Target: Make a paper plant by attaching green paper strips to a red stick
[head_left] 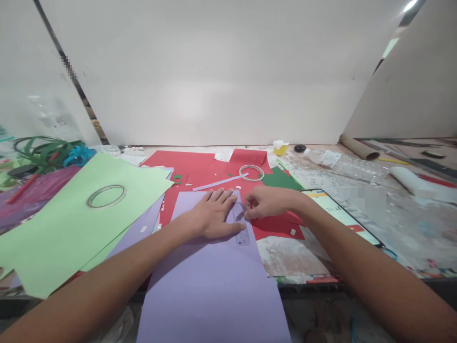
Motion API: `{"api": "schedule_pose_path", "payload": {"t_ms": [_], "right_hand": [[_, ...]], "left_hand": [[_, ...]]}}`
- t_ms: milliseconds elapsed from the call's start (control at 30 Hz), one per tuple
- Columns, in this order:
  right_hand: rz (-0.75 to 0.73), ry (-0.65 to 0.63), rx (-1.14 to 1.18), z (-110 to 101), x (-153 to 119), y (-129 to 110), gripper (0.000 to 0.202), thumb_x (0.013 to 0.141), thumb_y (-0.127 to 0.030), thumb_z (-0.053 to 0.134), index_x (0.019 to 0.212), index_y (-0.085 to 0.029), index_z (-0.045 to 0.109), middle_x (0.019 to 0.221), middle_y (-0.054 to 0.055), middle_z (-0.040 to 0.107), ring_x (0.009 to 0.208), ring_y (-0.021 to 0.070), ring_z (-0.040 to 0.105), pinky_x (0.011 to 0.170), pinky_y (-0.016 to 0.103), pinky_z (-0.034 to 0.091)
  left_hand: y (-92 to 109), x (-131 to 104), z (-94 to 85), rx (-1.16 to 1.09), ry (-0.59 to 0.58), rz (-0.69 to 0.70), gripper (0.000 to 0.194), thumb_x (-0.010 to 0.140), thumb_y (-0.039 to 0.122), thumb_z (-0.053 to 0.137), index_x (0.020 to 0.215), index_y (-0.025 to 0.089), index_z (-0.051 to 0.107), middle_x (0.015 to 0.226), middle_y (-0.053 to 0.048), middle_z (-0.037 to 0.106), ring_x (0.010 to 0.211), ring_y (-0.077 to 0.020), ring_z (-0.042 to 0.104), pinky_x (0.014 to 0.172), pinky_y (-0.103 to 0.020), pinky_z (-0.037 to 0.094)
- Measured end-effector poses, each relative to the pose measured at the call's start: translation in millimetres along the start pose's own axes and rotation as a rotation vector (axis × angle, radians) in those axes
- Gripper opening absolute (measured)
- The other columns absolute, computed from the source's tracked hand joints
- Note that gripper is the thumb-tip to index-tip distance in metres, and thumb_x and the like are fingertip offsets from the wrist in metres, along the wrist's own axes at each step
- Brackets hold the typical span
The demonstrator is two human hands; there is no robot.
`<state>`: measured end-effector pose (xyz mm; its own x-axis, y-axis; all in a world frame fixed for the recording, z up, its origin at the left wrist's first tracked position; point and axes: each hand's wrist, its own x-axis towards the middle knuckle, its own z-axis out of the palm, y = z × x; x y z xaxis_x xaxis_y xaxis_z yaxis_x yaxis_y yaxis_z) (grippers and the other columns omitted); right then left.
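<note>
A large purple sheet of paper (214, 295) lies before me and hangs over the table's front edge. Along its right side lies a clear ruler (243, 237). My left hand (216, 216) is spread flat on the sheet, its fingertips and thumb resting on the ruler. At the sheet's right edge, my right hand (266, 202) is closed in a pinch on a lifted bit of the purple paper, beside the ruler. Just beyond the hands are a narrow purple strip (214, 183) and a roll of tape (252, 173) on red paper (182, 164).
Light green sheets (71, 228) with another tape roll (106, 196) on top lie to the left. On the right are a phone (339, 214), a clear plastic bottle (342, 162) and a cardboard tube (359, 146). White panels (207, 71) stand behind the table.
</note>
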<state>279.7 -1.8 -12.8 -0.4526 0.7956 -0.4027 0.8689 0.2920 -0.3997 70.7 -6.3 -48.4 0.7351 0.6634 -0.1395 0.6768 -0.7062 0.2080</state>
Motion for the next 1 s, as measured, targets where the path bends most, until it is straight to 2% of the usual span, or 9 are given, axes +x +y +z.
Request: {"api": "schedule_pose_path", "payload": {"t_ms": [167, 400, 567, 733, 867, 1000], "right_hand": [[-0.009, -0.02, -0.003, 3.6, 1.6, 0.7, 0.018, 0.072, -0.028, 0.057, 0.061, -0.02, 0.046, 0.057, -0.003, 0.044, 0.053, 0.0113, 0.039, 0.05, 0.027, 0.027], [-0.065, -0.02, 0.0, 0.5, -3.5, -5.2, 0.02, 0.073, -0.031, 0.058, 0.061, -0.02, 0.046, 0.056, -0.004, 0.043, 0.052, 0.0109, 0.038, 0.048, 0.027, 0.025], [-0.029, -0.067, -0.018, 0.3, -4.3, -3.4, 0.021, 0.072, -0.037, 0.062, 0.064, -0.019, 0.054, 0.06, -0.002, 0.053, 0.055, 0.0125, 0.046, 0.049, 0.027, 0.029], [-0.037, -0.091, 0.015, 1.1, -6.2, -9.0, 0.014, 0.071, -0.028, 0.06, 0.062, -0.019, 0.053, 0.057, -0.004, 0.05, 0.052, 0.0108, 0.044, 0.048, 0.026, 0.028], [-0.113, -0.136, 0.071, -3.4, -12.4, -14.3, 0.018, 0.075, -0.034, 0.059, 0.064, -0.019, 0.057, 0.058, -0.004, 0.05, 0.052, 0.0103, 0.043, 0.049, 0.026, 0.03], [-0.03, -0.119, -0.002, -3.4, -12.7, -11.3, 0.023, 0.071, -0.039, 0.064, 0.062, -0.019, 0.058, 0.055, -0.004, 0.048, 0.049, 0.0103, 0.04, 0.047, 0.026, 0.026]], "left_hand": [[-0.5, 0.2, 0.5, -0.001, -0.007, -0.011, 0.091, 0.085, 0.077, 0.025, 0.153, 0.016, 0.024, 0.162, -0.012, 0.013, 0.148, -0.0343, 0.008, 0.117, -0.051, 0.014], [0.4, -0.3, 0.3, -0.003, 0.024, -0.003, 0.08, 0.087, 0.073, 0.031, 0.145, 0.019, 0.038, 0.158, -0.011, 0.027, 0.146, -0.0376, 0.015, 0.116, -0.052, 0.016], [-2.0, 1.4, 3.3, 0.018, 0.015, 0.01, 0.089, 0.086, 0.076, 0.026, 0.151, 0.016, 0.027, 0.161, -0.013, 0.015, 0.148, -0.0347, 0.009, 0.117, -0.051, 0.013], [-1.7, 1.7, 3.4, 0.036, 0.021, 0.003, 0.089, 0.086, 0.077, 0.025, 0.15, 0.016, 0.03, 0.16, -0.014, 0.018, 0.147, -0.0346, 0.011, 0.117, -0.051, 0.014], [-1.4, 1.8, 2.4, 0.012, -0.015, -0.017, 0.094, 0.084, 0.08, 0.021, 0.154, 0.016, 0.022, 0.162, -0.013, 0.012, 0.148, -0.0332, 0.005, 0.118, -0.051, 0.011], [-2.2, 1.9, 3.1, 0.005, -0.016, -0.022, 0.093, 0.085, 0.079, 0.023, 0.155, 0.018, 0.018, 0.162, -0.01, 0.009, 0.149, -0.0326, 0.004, 0.118, -0.051, 0.01]]}}
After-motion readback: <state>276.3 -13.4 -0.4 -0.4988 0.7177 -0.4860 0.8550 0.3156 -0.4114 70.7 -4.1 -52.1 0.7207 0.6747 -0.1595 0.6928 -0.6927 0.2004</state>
